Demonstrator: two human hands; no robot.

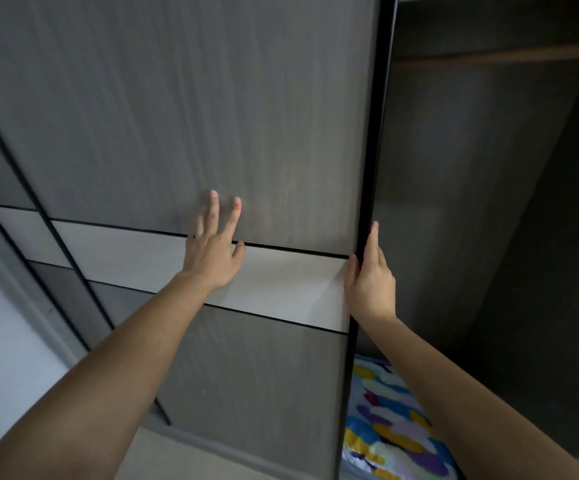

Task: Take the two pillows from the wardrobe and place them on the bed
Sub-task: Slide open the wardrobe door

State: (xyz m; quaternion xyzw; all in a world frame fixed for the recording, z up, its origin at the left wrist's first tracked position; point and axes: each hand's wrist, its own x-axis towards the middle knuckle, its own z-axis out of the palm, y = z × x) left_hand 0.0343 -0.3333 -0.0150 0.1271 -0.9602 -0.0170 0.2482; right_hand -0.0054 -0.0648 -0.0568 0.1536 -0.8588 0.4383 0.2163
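A grey wood-grain sliding wardrobe door [212,116] with a pale band across it fills the left and middle of the view. My left hand [213,249] lies flat against its face, fingers spread. My right hand [371,275] is wrapped around the door's black right edge [373,168]. To the right of that edge the wardrobe interior [471,202] is dark and partly exposed. At its bottom lies a pillow [388,427] in a colourful blue, yellow, purple and white print, partly hidden by my right forearm. Only one pillow shows.
A second sliding door panel [11,237] overlaps at the left, beside a pale wall [0,341]. A wooden rail or shelf edge [506,55] crosses the top of the open compartment. Light floor [163,455] shows below the door.
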